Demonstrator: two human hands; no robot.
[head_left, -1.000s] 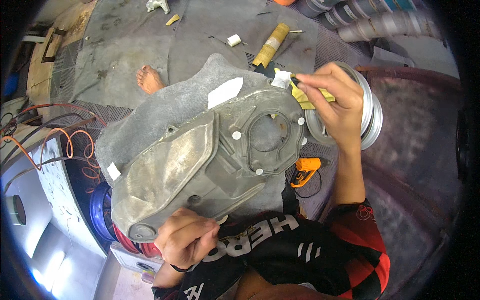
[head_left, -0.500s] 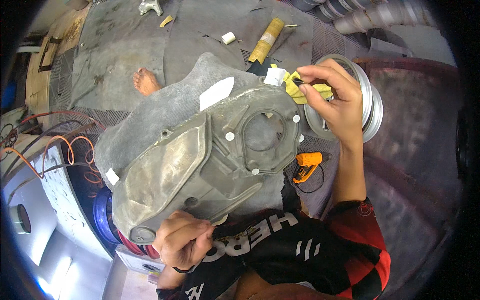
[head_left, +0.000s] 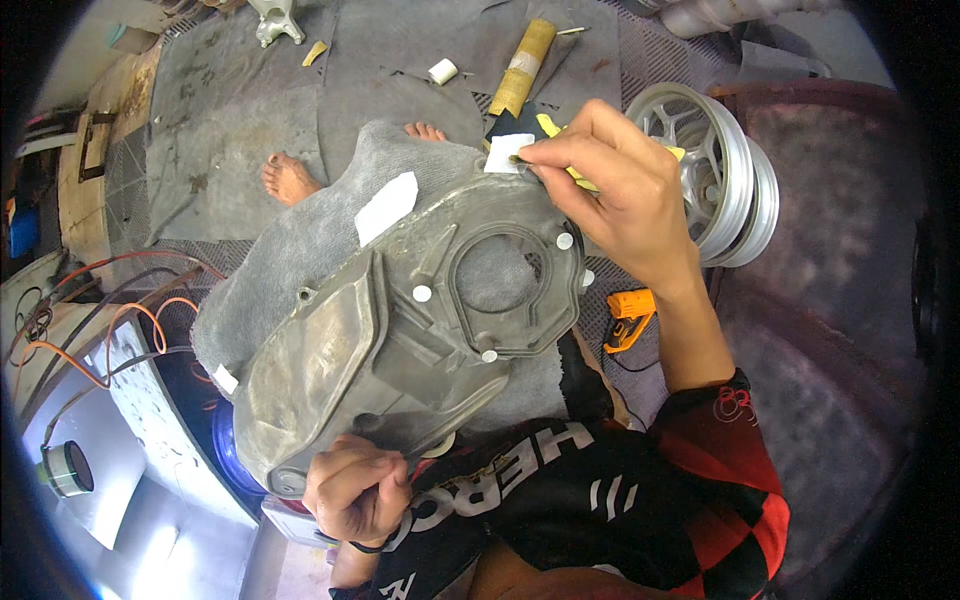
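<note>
A grey metal engine cover (head_left: 325, 335) with a large round opening lies at a slant over a grey towel (head_left: 262, 265) in front of me. White round patches (head_left: 422, 293) cover several of its small holes. A longer white tape piece (head_left: 386, 209) is along its upper edge. At its far right corner is a square white tape piece (head_left: 505, 150). My right hand (head_left: 628, 195) is closed there, pinching something small and dark against this tape. My left hand (head_left: 358, 490) is curled closed by the cover's near edge; its fingers hide what they hold, if anything.
Silver wheel rims (head_left: 705, 175) stand to the right, beside a yellow cloth (head_left: 548, 126). An orange heat-gun-like tool (head_left: 629, 318) with a cable lies below them. Farther off are a yellowish roll (head_left: 523, 66) and a white roll (head_left: 443, 71). Orange hoses (head_left: 100, 370) coil at left.
My right hand has moved left, bringing the small dark thing to the square white tape. The view has shifted slightly; my left hand stays curled by the near edge.
</note>
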